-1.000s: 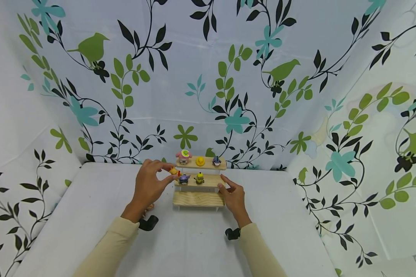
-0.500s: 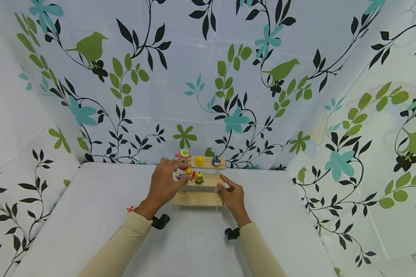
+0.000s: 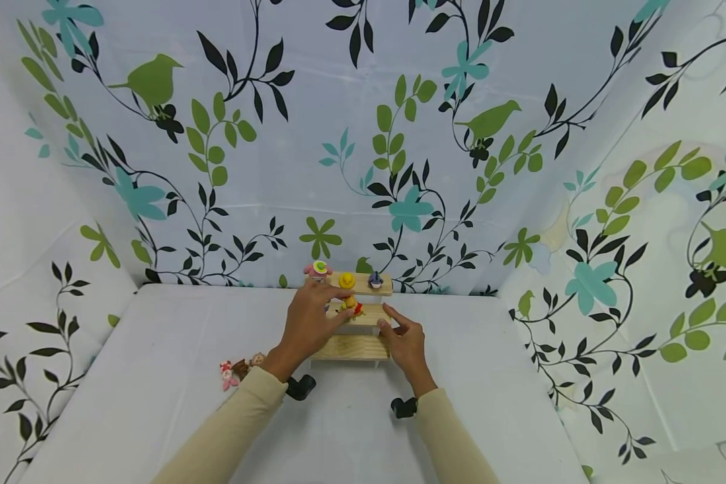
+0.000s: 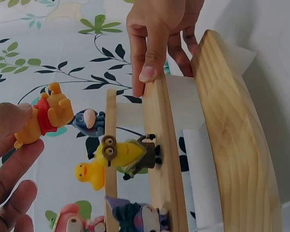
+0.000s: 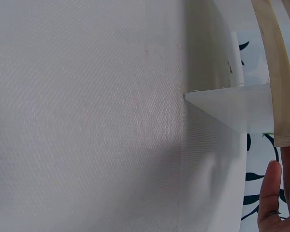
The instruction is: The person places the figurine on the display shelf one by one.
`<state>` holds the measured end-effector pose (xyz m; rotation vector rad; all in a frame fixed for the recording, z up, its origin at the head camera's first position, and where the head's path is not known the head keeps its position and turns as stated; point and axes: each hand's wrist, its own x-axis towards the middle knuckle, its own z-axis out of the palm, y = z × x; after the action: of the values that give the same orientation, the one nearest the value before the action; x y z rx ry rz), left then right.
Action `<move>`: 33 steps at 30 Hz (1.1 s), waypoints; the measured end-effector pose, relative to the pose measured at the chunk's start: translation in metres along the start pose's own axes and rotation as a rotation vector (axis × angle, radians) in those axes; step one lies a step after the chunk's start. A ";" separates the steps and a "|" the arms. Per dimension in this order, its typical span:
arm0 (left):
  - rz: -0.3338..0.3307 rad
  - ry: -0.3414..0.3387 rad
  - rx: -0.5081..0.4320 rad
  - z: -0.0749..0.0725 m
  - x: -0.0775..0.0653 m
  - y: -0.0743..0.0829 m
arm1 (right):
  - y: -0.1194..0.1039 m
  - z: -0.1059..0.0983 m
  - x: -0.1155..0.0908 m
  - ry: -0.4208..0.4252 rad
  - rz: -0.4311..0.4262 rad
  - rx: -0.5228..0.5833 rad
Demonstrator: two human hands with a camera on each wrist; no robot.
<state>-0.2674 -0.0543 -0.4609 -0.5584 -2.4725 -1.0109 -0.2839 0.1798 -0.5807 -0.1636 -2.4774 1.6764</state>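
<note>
My left hand (image 3: 307, 321) pinches a Winnie the Pooh figurine (image 4: 50, 112) between thumb and fingers, held in front of the middle tier of a three-tier wooden display shelf (image 3: 352, 347). At that tier's right end, my right hand (image 3: 408, 346) grips the board's edge. A Minion figurine (image 4: 128, 153) and a dark-hooded figurine (image 4: 140, 218) stand on the middle tier. The top tier bears a pink figurine (image 3: 318, 269), a yellow duck (image 3: 347, 280) and an Eeyore figurine (image 3: 375, 279). My left hand hides part of the shelf's left side in the head view.
Several more figurines lie on the white table (image 3: 175, 349) left of the shelf, among them a pink one (image 3: 227, 376) and a brown one (image 3: 240, 368). A leaf-and-bird patterned cloth (image 3: 266, 168) hangs close behind the shelf.
My left hand has carried the Pooh figurine rightward along the middle tier, past the dark-hooded figurine and the Minion. The figurines on the table have come out from behind my left wrist. My right hand stays put.
</note>
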 end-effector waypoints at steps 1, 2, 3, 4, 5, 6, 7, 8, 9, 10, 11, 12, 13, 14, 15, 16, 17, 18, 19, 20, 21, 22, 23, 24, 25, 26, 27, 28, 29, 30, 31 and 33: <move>0.005 -0.003 -0.003 0.002 0.001 0.001 | -0.001 0.000 0.000 -0.001 -0.002 0.002; 0.012 -0.004 -0.004 0.004 0.002 0.002 | -0.002 -0.001 -0.001 -0.001 0.001 0.003; 0.020 -0.004 -0.002 0.006 0.003 0.003 | -0.003 -0.001 -0.001 -0.001 0.003 0.003; 0.026 -0.003 0.008 0.009 0.003 0.002 | -0.004 -0.001 -0.001 -0.002 0.003 0.005; 0.033 -0.004 0.020 0.012 0.004 0.003 | -0.004 -0.002 -0.002 -0.004 0.001 0.009; 0.038 -0.008 0.032 0.015 0.004 0.003 | -0.004 -0.002 -0.002 -0.003 0.000 0.006; 0.042 -0.014 0.045 0.017 0.004 0.003 | -0.004 -0.002 -0.002 -0.003 -0.002 0.005; 0.049 -0.016 0.064 0.020 0.004 0.003 | -0.004 -0.002 -0.002 -0.001 0.000 0.001; 0.054 -0.020 0.080 0.022 0.004 0.003 | -0.004 -0.002 -0.002 -0.001 -0.003 0.003; 0.057 -0.023 0.095 0.025 0.004 0.002 | -0.004 -0.002 -0.002 -0.002 -0.005 0.004; 0.058 -0.029 0.103 0.027 0.004 0.003 | -0.003 -0.002 -0.002 -0.003 -0.007 0.002; 0.057 -0.032 0.111 0.029 0.004 0.003 | -0.003 -0.003 -0.002 -0.004 -0.006 0.000; 0.057 -0.030 0.118 0.032 0.004 0.003 | -0.002 -0.003 -0.002 -0.005 -0.009 0.003; 0.057 -0.028 0.126 0.034 0.004 0.003 | -0.002 -0.002 -0.001 -0.008 -0.012 0.004; 0.054 -0.030 0.130 0.036 0.004 0.003 | -0.002 -0.003 -0.001 -0.010 -0.015 0.008; 0.053 -0.029 0.136 0.037 0.004 0.004 | -0.001 -0.003 -0.001 -0.012 -0.018 0.010; 0.055 -0.029 0.145 0.039 0.004 0.005 | -0.001 -0.003 0.000 -0.014 -0.021 0.013; 0.059 -0.028 0.157 0.040 0.004 0.005 | -0.001 -0.003 0.000 -0.015 -0.024 0.015; 0.063 -0.029 0.170 0.042 0.004 0.006 | 0.000 -0.003 0.000 -0.015 -0.025 0.017; 0.068 -0.030 0.183 0.043 0.005 0.007 | 0.000 -0.003 0.001 -0.016 -0.028 0.021; 0.071 -0.032 0.193 0.045 0.005 0.007 | 0.000 -0.003 0.001 -0.015 -0.030 0.023; 0.077 -0.034 0.203 0.046 0.005 0.008 | 0.000 -0.003 0.001 -0.016 -0.035 0.025; 0.082 -0.037 0.216 0.048 0.006 0.008 | 0.000 -0.003 0.001 -0.015 -0.038 0.024; 0.085 -0.040 0.233 0.050 0.006 0.009 | 0.000 -0.003 0.001 -0.015 -0.045 0.028; 0.086 -0.045 0.250 0.052 0.007 0.009 | 0.000 -0.004 0.002 -0.015 -0.049 0.031; 0.086 -0.052 0.263 0.053 0.007 0.009 | 0.000 -0.004 0.002 -0.016 -0.056 0.034; 0.086 -0.059 0.279 0.055 0.008 0.009 | 0.001 -0.003 0.002 -0.016 -0.058 0.034; 0.085 -0.068 0.297 0.057 0.009 0.009 | 0.001 -0.003 0.002 -0.017 -0.059 0.037; 0.083 -0.078 0.320 0.059 0.010 0.009 | 0.001 -0.003 0.002 -0.017 -0.058 0.036; 0.085 -0.084 0.340 0.061 0.010 0.009 | 0.000 -0.003 0.001 -0.019 -0.057 0.041; 0.088 -0.090 0.352 0.063 0.011 0.009 | 0.000 -0.003 0.001 -0.018 -0.053 0.040; 0.099 -0.093 0.379 0.066 0.012 0.009 | 0.001 -0.003 0.001 -0.018 -0.048 0.041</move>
<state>-0.2870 0.0021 -0.4928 -0.6044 -2.5973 -0.4682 -0.2841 0.1832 -0.5800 -0.0836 -2.4378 1.7148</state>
